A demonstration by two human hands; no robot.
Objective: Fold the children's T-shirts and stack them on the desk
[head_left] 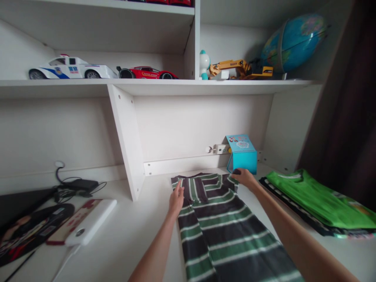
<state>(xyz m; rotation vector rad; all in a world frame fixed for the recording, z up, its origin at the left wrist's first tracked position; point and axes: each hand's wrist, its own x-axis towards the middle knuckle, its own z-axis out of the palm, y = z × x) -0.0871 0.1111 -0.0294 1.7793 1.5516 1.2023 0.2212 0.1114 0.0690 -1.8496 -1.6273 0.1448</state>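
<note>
A striped shirt (232, 223) in dark grey, green and white lies on the white desk, its left side folded inward with the sleeve laid across. My left hand (176, 197) rests on the folded left edge near the top, fingers stretched out over the cloth. At the upper right corner, my right hand (244, 177) pinches the shirt's dark and green sleeve edge between thumb and fingers. The lower end of the shirt runs out of view at the bottom.
Folded clothes with a green shirt (320, 199) on top lie at the right. A blue desk calendar (242, 154) stands behind my right hand. On the left are a white power bank (91, 221) and a black adapter (84, 184). Toy cars and a globe (293, 45) occupy the shelf above.
</note>
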